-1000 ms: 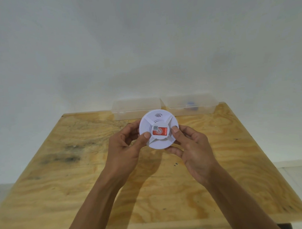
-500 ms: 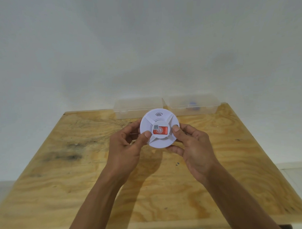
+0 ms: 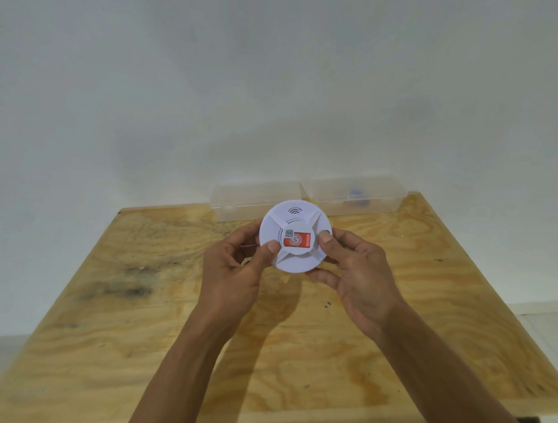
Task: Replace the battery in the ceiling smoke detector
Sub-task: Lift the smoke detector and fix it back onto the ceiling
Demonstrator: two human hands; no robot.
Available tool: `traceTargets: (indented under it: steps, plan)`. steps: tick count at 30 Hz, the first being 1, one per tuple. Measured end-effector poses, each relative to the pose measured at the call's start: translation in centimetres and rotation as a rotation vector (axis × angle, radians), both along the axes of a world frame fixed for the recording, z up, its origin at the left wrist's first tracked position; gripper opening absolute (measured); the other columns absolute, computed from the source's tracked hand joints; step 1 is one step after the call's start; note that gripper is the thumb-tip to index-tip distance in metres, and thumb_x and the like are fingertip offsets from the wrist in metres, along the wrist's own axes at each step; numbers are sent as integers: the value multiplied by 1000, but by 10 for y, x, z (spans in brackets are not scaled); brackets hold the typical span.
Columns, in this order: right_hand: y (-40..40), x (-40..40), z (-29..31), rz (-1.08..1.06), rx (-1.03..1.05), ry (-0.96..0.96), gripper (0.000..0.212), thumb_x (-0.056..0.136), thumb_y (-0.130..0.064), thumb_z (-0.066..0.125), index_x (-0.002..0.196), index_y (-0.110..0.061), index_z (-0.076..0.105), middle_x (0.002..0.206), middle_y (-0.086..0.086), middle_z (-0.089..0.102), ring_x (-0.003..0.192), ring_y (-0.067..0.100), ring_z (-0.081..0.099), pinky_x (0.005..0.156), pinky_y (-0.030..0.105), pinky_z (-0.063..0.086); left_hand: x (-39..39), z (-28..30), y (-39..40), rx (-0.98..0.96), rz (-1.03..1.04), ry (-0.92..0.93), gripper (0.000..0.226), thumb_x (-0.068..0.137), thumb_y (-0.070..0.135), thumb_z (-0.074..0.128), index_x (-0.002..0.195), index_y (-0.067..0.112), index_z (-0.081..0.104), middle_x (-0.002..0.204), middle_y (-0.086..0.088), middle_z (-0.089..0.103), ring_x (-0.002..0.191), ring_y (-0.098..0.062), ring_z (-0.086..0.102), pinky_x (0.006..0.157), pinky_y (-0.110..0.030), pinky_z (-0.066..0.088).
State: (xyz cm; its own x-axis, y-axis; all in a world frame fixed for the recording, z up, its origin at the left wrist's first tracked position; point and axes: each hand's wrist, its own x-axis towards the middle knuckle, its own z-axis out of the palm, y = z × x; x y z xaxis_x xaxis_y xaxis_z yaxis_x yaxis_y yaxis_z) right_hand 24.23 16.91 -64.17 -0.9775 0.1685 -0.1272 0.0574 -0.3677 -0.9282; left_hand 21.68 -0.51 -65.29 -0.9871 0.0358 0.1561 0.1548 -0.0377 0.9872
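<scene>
A round white smoke detector (image 3: 296,258) with a red sticker in its middle is held up above the wooden table (image 3: 149,326), its face tilted toward me. My left hand (image 3: 234,276) grips its left rim, thumb on the front. My right hand (image 3: 359,281) grips its right rim, thumb pressed near the sticker. The fingers of both hands are behind the detector and mostly hidden. No battery is visible on the detector.
Two clear plastic boxes stand side by side at the table's far edge against the white wall: the left box (image 3: 239,200) and the right box (image 3: 381,195), which holds a small blue object (image 3: 356,197).
The detector and both hands have drifted very slightly up and to the right. The grip looks the same.
</scene>
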Motion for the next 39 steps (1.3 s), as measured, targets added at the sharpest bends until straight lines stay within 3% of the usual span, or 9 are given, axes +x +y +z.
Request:
traceTargets:
  steps: [9,15,29,39]
  plan:
    - [4,-1,1,27,-7,24,22,95,-16,63,113,-5,69,115,17,71,101,29,73,86,46,59,0,3,1,40,-13,2,37,90,7,72,126,14,70,109,-3,80,103,-28,74,90,-41,61]
    - [5,1,0,26,15,69,23,89,-6,68,111,-8,70,113,14,72,105,32,71,84,46,59,-2,2,1,60,-10,-3,38,88,7,73,126,12,70,108,-5,80,102,-30,74,83,-35,61]
    - [5,0,0,-1,-30,73,22,89,-3,67,111,-5,70,115,19,70,103,31,72,79,41,61,-3,2,3,69,-6,2,36,87,9,73,122,14,72,105,-5,80,103,-33,74,85,-37,61]
    - [4,-2,-1,-6,-7,74,24,88,-6,68,112,-5,70,112,17,72,104,33,71,80,44,60,-3,3,3,72,-10,-2,34,87,9,73,120,17,73,103,-1,81,94,-19,74,78,-27,60]
